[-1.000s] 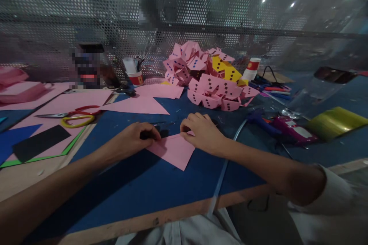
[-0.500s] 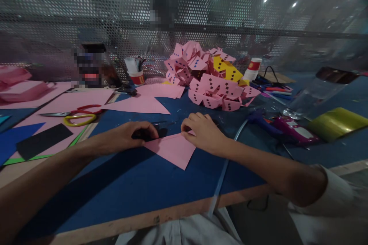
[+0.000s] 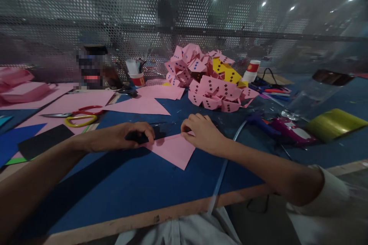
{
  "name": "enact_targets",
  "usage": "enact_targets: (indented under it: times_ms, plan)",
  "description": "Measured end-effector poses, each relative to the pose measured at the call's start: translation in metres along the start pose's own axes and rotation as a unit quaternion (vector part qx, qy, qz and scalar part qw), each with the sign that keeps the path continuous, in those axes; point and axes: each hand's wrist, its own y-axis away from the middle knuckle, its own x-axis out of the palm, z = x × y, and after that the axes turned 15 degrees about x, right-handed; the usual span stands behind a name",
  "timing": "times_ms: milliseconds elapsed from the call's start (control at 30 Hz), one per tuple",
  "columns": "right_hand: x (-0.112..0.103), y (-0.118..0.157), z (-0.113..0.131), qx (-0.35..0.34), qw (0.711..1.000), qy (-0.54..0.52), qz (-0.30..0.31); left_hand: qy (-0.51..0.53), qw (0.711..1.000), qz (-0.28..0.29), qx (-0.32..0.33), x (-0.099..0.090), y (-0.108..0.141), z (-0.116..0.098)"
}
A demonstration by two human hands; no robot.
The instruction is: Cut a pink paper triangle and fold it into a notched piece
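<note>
A folded piece of pink paper (image 3: 174, 151) lies on the blue table in front of me, one corner pointing toward the table's near edge. At its upper right, my right hand (image 3: 201, 132) grips the edge between thumb and curled fingers. My left hand (image 3: 138, 136) rests at the paper's left corner, its thumb and fingers curved with a gap between them, fingertips touching the sheet. The palm of my left hand is in shadow.
Scissors (image 3: 83, 116) and coloured sheets lie at the left. Behind my hands stand pink folded-paper pieces (image 3: 214, 92) and a paper cup (image 3: 137, 79). At the right are a glue gun (image 3: 261, 122), a clear jar (image 3: 313, 92) and a yellow roll (image 3: 335, 125).
My left hand has shifted slightly left, and its fingers have bent down onto the paper's left corner. My right hand and the paper have stayed nearly in place.
</note>
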Motion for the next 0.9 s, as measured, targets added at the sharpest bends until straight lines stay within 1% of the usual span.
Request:
enact_targets:
  times_ms: [100, 200, 300, 433, 567, 667, 733, 767, 800, 900]
  plan:
    - [-0.001, -0.001, 0.001, 0.010, 1.000, 0.004, 0.004, -0.007, 1.000, -0.021, -0.018, 0.001, 0.002, 0.004]
    - [-0.002, -0.002, 0.002, 0.017, 1.000, 0.006, 0.013, -0.031, 0.996, -0.060, -0.065, 0.009, 0.000, 0.008]
    - [-0.002, -0.003, 0.004, 0.020, 1.000, 0.002, 0.014, -0.069, 0.985, -0.116, -0.110, 0.019, -0.007, 0.005]
    - [0.001, -0.004, 0.008, 0.024, 1.000, -0.007, 0.010, -0.089, 0.975, -0.165, -0.123, 0.033, -0.017, 0.000]
    - [0.002, -0.004, 0.008, 0.014, 1.000, -0.014, 0.007, -0.089, 0.967, -0.202, -0.128, 0.042, -0.020, 0.003]
    - [-0.001, -0.003, 0.005, -0.011, 0.999, -0.033, -0.019, -0.093, 0.964, -0.211, -0.130, 0.045, -0.020, 0.008]
    - [-0.004, -0.002, 0.003, -0.046, 0.997, -0.058, -0.030, -0.107, 0.963, -0.213, -0.127, 0.045, -0.019, 0.011]
    - [-0.007, 0.000, 0.002, -0.068, 0.995, -0.074, -0.020, -0.115, 0.961, -0.217, -0.126, 0.044, -0.019, 0.011]
    - [-0.009, 0.001, 0.002, -0.092, 0.992, -0.089, 0.005, -0.121, 0.960, -0.221, -0.126, 0.043, -0.019, 0.011]
    - [-0.012, 0.006, 0.003, -0.143, 0.979, -0.108, 0.095, -0.120, 0.958, -0.229, -0.126, 0.040, -0.019, 0.008]
